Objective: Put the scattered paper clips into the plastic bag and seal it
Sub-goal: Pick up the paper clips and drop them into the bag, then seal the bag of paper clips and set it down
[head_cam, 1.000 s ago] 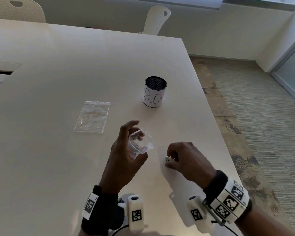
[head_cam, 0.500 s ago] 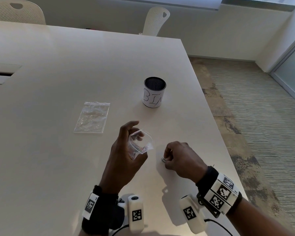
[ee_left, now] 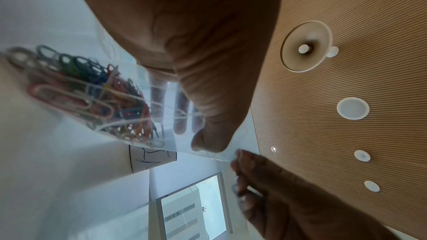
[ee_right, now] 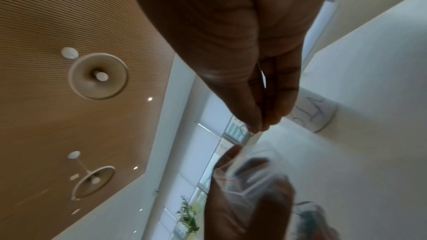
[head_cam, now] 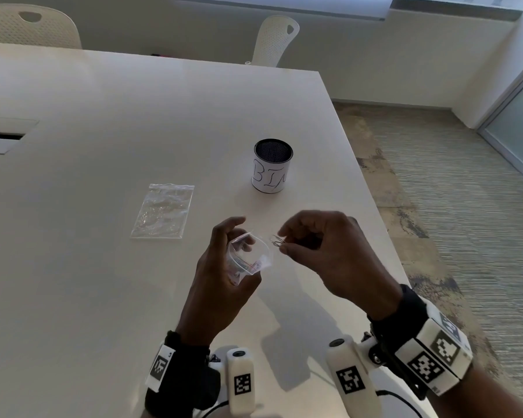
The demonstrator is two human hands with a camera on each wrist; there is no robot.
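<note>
Above table point(head_cam: 109, 297), at 6 o'clock from bin point(head_cam: 272, 167): left hand point(head_cam: 221, 285) grips open plastic bag point(head_cam: 248, 254), limp and slippery; right hand point(head_cam: 323, 251) pinches light, stiff paper clip point(head_cam: 277, 240) at 3 o'clock of bag mouth. Hold bag near rim.

Two plastic bags: held bag point(head_cam: 248, 260), flat bag point(head_cam: 163, 211). One cup point(head_cam: 272, 165). Two chairs: near-left chair point(head_cam: 27, 27), far chair point(head_cam: 277, 40). Two hands: left hand point(head_cam: 224, 276), right hand point(head_cam: 329, 254). Clips in held bag too many to count.
</note>
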